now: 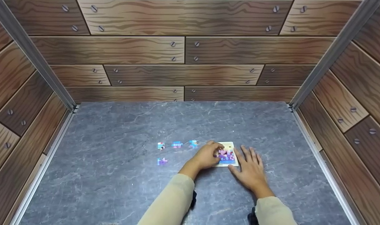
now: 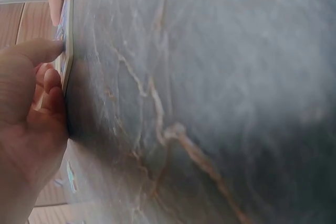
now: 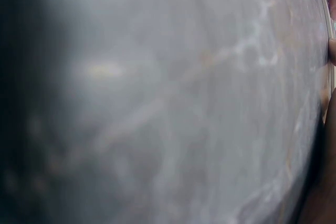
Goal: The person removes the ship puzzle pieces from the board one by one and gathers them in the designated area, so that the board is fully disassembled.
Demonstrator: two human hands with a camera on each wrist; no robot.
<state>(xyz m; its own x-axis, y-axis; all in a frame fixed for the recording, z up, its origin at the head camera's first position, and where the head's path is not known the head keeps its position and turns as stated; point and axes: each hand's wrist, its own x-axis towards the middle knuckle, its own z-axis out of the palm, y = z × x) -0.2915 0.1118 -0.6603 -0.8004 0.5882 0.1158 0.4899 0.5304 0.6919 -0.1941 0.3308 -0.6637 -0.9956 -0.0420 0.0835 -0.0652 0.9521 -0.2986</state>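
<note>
A small jigsaw puzzle in a pale frame lies on the table, its picture pink, purple and blue. My left hand bends its fingers and thumb around the puzzle's left side. In the left wrist view the thumb of the left hand reaches onto the puzzle's face, with curled fingers beside the edge. Whether a separate piece sits between them is hidden. My right hand rests with spread fingers along the puzzle's right edge, thumb near the lower corner. The right wrist view catches only parts of the hands at its right border.
Left of the puzzle lie loose jigsaw pieces: a white-blue one, a blue one, a blue-yellow one and a purple one. Wood-patterned walls and metal rails bound the grey marbled table.
</note>
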